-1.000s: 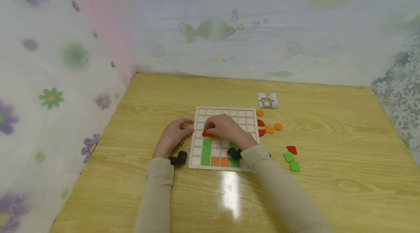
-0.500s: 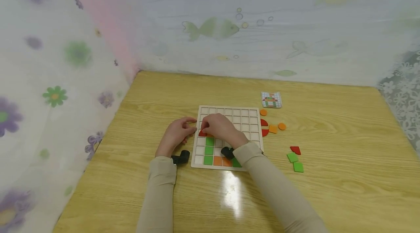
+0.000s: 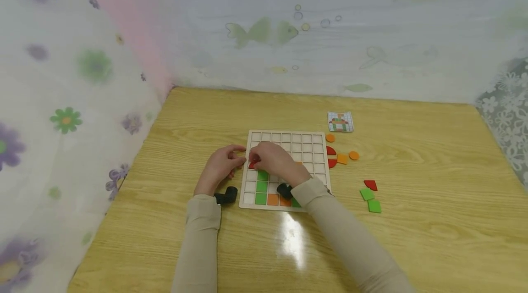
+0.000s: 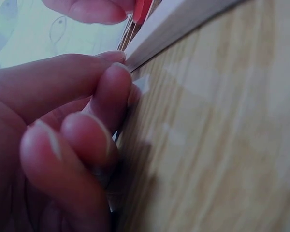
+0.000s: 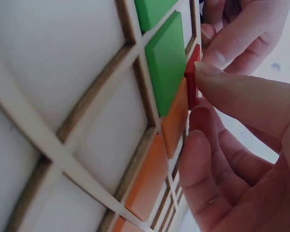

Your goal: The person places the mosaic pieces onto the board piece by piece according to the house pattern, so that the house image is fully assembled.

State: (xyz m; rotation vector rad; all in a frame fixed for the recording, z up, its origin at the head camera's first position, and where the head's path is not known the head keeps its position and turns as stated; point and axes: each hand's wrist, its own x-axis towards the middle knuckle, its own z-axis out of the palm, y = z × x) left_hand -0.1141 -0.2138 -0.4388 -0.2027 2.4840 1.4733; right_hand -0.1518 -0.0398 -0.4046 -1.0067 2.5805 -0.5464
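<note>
A pale wooden grid board [image 3: 288, 132] lies on the table. My right hand [image 3: 275, 161] is over its left part. In the right wrist view its thumb and a finger pinch a red tile [image 5: 192, 79] at a leftmost cell, beside an orange square tile [image 5: 176, 121]. My left hand [image 3: 219, 169] is at the board's left edge, fingers loosely bent; in the left wrist view a fingertip [image 4: 112, 57] touches the board's side. Green tiles [image 3: 261, 186] form a column in the board, with orange squares [image 3: 273, 199] in the bottom row. The right hand hides some middle cells.
Right of the board lie orange discs [image 3: 354, 155], an orange square [image 3: 342, 159], red curved tiles [image 3: 332, 163], a red tile [image 3: 371, 185] and green tiles [image 3: 374, 206]. A pattern card [image 3: 340, 122] lies behind them. Patterned curtains [image 3: 264, 63] border the table.
My right hand has shifted left across the board, bringing the red tile from around the second column to the leftmost one. The left hand stays by the board's edge.
</note>
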